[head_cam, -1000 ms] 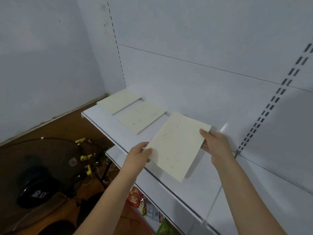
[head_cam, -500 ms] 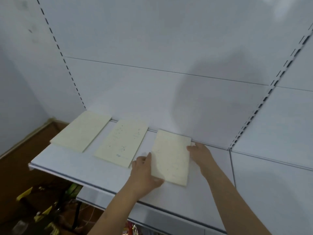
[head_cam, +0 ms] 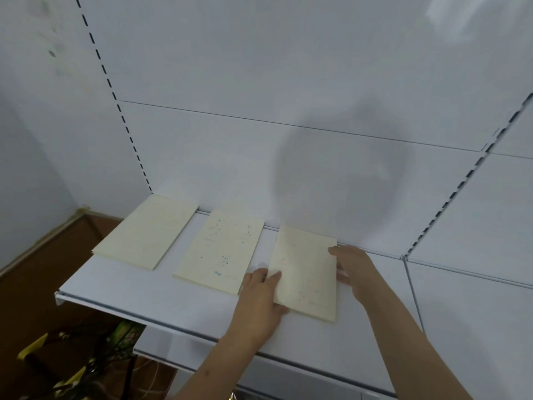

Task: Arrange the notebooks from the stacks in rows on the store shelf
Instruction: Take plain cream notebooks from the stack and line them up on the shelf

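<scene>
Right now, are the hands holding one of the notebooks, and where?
Yes. Both hands hold the rightmost notebook, which lies flat on the shelf: the left hand at its left edge, the right hand at its right edge.

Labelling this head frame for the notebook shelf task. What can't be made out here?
- Stacks the notebooks come from: not in the head view.
- Print on the right notebook, held at its sides by the left hand and right hand: too faint to read.
- Right hand's fingers: mostly behind the notebook's edge.
- Goods under the shelf: hidden by the shelf, cut off at the bottom edge.
- Shelf's right end: cut off at the right edge.
</scene>
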`<action>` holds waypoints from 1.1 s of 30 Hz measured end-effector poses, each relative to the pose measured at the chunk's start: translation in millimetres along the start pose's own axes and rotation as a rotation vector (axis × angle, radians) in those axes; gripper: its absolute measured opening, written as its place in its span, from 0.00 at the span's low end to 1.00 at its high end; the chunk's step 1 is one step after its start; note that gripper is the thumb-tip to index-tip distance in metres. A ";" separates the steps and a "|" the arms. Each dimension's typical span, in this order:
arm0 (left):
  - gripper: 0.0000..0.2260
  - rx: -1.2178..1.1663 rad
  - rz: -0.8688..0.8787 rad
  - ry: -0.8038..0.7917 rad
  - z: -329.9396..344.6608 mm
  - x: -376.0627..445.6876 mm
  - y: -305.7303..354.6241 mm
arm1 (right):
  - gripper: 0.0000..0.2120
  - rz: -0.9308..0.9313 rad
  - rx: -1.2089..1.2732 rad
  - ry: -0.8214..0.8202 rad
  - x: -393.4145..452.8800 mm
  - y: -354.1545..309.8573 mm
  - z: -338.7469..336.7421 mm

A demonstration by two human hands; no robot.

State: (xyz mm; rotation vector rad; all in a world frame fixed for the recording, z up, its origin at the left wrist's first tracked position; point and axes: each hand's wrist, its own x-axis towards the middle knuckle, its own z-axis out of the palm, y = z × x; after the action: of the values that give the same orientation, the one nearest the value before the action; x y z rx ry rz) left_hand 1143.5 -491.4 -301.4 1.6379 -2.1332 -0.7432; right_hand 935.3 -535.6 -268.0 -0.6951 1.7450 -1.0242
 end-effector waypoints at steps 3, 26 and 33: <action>0.33 -0.003 0.009 0.001 0.6 0.0 -0.1 | 0.05 0.001 -0.012 -0.003 2.5 3.5 -1.0; 0.33 -0.019 0.384 -0.054 25.2 7.0 122.3 | 0.32 -0.453 -0.297 0.334 -52.6 -19.3 -88.3; 0.29 -0.057 0.681 -0.265 104.2 -33.6 240.6 | 0.34 -0.544 -0.461 0.621 -101.2 -1.1 -249.8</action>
State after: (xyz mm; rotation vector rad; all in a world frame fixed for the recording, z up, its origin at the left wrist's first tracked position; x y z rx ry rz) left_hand 906.3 -392.2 -239.9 0.7107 -2.5886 -0.8032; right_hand 741.9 -372.3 -175.2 -1.2932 2.4481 -1.3052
